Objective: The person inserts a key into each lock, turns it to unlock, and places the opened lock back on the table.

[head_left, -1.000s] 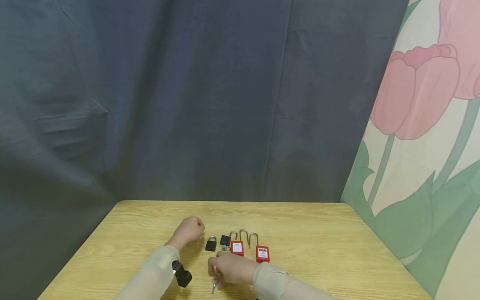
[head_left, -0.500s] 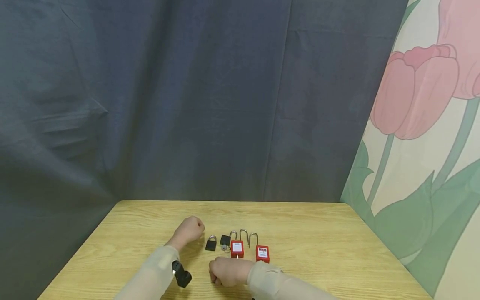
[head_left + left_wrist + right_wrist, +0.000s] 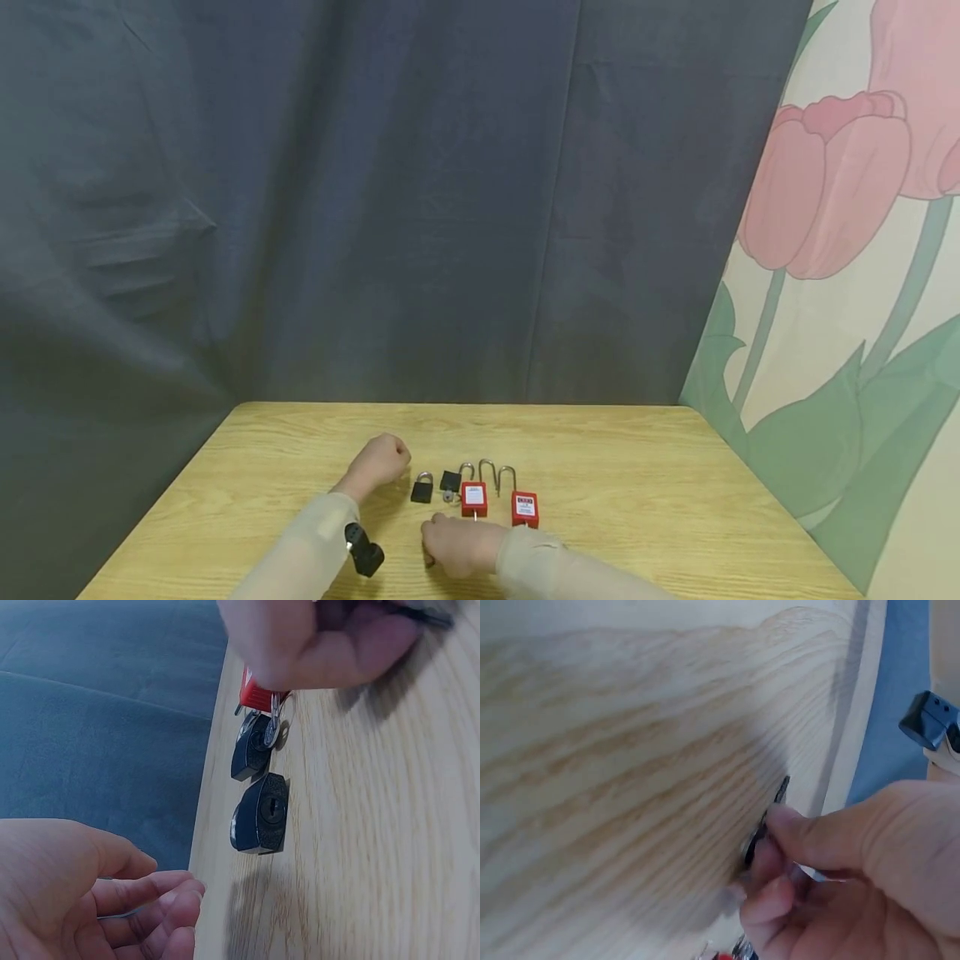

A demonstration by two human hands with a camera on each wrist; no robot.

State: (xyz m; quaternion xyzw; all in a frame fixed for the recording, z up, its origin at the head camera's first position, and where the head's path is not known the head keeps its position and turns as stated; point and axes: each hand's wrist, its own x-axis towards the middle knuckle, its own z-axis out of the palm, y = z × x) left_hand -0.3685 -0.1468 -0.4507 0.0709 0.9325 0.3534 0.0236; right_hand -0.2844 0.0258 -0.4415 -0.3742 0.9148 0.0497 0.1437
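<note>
My right hand (image 3: pixel 461 546) pinches a small key (image 3: pixel 781 791) between thumb and fingertips, close over the table. Most of the key is hidden by the fingers. My left hand (image 3: pixel 112 900) hangs loosely curled with nothing in it, left of the padlocks. Nearest to it is a black padlock (image 3: pixel 422 492), its keyhole bare in the left wrist view. Beside that lies a second black padlock (image 3: pixel 450 481) with its shackle out and a key hanging at its base. Two red padlocks, one in the middle (image 3: pixel 474 496) and one at the right (image 3: pixel 525 507), have keys in them.
The padlocks lie in a row on the wooden table (image 3: pixel 637 483). A dark curtain (image 3: pixel 420 208) hangs behind the table's far edge. At the right stands a wall painted with tulips (image 3: pixel 825 183).
A second ago the key showed below my right fingers, pointing toward me. Now it sits mostly hidden in the pinch. My right hand has shifted slightly; my left stays where it was.
</note>
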